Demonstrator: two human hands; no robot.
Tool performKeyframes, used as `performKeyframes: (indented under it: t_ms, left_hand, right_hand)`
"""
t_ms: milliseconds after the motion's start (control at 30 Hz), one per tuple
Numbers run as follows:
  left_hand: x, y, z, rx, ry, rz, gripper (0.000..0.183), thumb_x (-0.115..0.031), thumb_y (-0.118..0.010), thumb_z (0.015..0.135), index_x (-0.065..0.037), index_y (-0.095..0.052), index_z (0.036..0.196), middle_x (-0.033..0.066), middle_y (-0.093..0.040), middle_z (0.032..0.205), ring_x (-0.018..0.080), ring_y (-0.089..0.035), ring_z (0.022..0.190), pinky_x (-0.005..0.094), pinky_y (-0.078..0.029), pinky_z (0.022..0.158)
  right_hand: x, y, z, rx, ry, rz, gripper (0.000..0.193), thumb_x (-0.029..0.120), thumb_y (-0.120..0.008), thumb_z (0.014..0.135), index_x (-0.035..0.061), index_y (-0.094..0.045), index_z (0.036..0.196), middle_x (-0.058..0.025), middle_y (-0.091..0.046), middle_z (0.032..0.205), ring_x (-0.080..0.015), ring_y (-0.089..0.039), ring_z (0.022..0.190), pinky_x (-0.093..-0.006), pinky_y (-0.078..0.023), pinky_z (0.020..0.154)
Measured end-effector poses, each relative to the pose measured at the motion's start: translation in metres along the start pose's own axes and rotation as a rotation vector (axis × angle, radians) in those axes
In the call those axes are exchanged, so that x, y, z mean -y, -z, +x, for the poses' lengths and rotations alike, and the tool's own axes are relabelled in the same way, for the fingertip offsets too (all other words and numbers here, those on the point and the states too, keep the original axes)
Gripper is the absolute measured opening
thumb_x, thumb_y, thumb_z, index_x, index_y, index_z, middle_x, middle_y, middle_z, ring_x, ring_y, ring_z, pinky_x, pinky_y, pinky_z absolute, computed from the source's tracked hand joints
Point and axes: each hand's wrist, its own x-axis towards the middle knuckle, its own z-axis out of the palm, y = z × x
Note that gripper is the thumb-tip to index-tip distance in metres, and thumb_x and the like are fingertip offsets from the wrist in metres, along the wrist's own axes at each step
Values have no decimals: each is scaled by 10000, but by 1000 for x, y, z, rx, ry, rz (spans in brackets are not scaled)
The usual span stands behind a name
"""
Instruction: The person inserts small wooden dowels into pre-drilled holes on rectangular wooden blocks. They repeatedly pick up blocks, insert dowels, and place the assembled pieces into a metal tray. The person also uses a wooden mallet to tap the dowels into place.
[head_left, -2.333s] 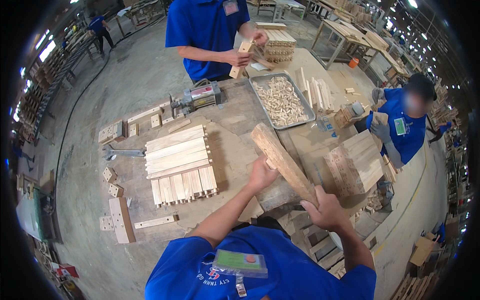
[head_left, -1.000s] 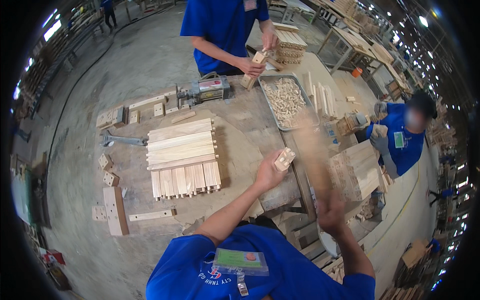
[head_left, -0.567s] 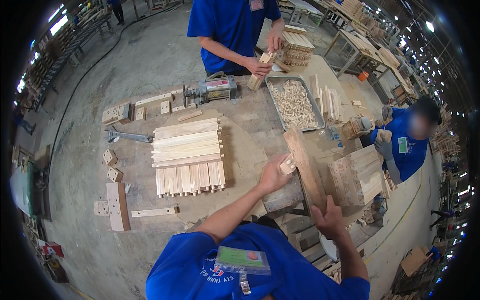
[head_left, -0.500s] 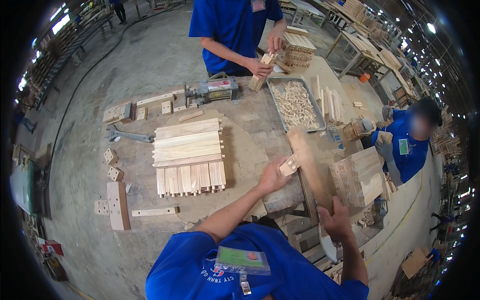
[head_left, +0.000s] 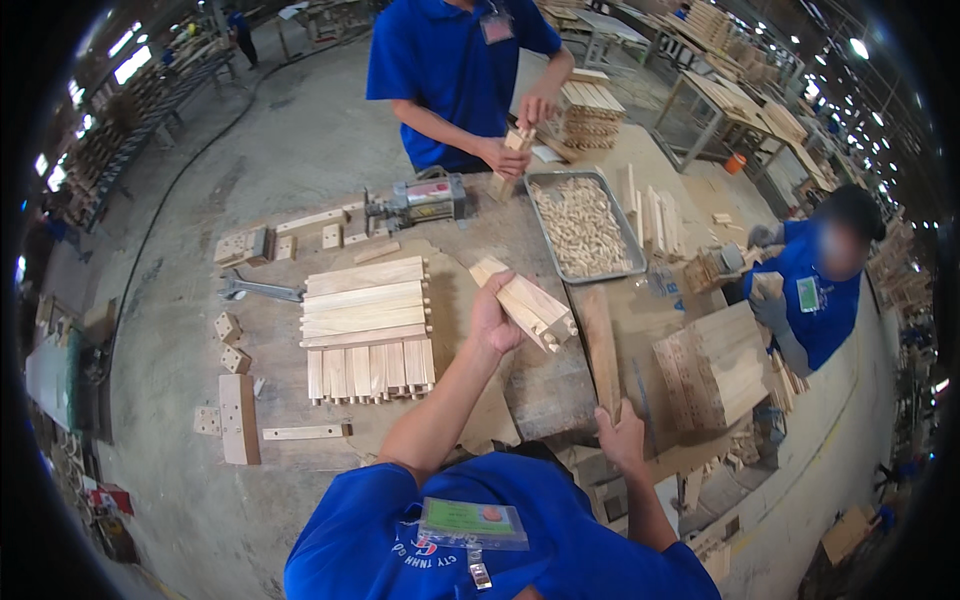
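My left hand (head_left: 492, 318) is wrapped round pale wooden bars (head_left: 532, 304) held side by side, with short dowels sticking out of their near right end. My right hand (head_left: 622, 436) grips the lower end of a long flat wooden stick (head_left: 600, 340), which points away from me beside the bars, apart from them. To the left of my left hand lies a stack of wooden slats (head_left: 364, 299) with dowels in their ends. Beyond the stick stands a grey metal tray (head_left: 560, 262) full of loose dowels.
A metal clamp-like device (head_left: 425, 203) and a wrench (head_left: 262, 288) lie on the worktable. Small drilled blocks (head_left: 235, 360) and a thicker wood block (head_left: 238, 420) sit at left. One co-worker (head_left: 450, 80) stands opposite; another (head_left: 815, 290) is at right by stacked wood (head_left: 715, 365).
My left hand has drawn back leftward and turned the bars, so their length and dowelled end now show. The stick, blurred before, is now steady, and my right hand has shifted left.
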Motion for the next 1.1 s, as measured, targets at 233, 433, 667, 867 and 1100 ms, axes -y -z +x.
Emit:
performKeyframes:
  t_ms: [233, 433, 667, 867, 1100]
  left_hand:
    - [18, -10, 1, -140, -66, -16, 383, -323, -604, 1010, 15, -618, 1190, 164, -675, 1064, 369, -675, 1038, 621, -534, 1036]
    - [29, -8, 7, -140, -99, 31, 500, -373, -592, 1033, 36, -604, 1321, 219, -695, 1222, 412, -686, 1110, 609, -556, 1015]
    - [41, 8, 26, -189, -161, -43, 499, -375, -594, 1035, 9, -593, 1354, 232, -683, 1255, 424, -685, 1125, 619, -554, 1025]
    - [62, -2, 26, -341, -451, 185, 438, -301, -667, 995, -5, -559, 1300, 238, -672, 1236, 394, -703, 1088, 554, -595, 965]
    - [71, 7, -25, -447, -860, 677, 305, -209, -742, 949, -11, -658, 1166, 92, -717, 1041, 200, -711, 923, 377, -596, 774]
  right_hand:
    - [-6, -30, 47, 159, 110, -172, 516, 411, -707, 952, -10, -598, 1228, -324, -735, 976, -534, -706, 968, -591, -541, 876]
    - [-10, -38, 80, 261, 140, -158, 556, 440, -707, 938, 0, -588, 1257, -334, -730, 1015, -534, -696, 1000, -583, -535, 897]
    - [-16, -36, 106, 357, 180, -165, 553, 407, -722, 939, -13, -592, 1275, -326, -720, 1076, -516, -701, 1019, -591, -533, 903]
    - [-37, -69, 132, 67, 689, -291, 523, 314, -779, 909, 7, -583, 1284, -235, -680, 1113, -425, -688, 875, -539, -562, 795]
    - [17, -21, 195, 543, 208, 644, 620, 178, -832, 845, 37, -571, 1390, -203, -647, 1241, -264, -665, 1041, -381, -563, 766]
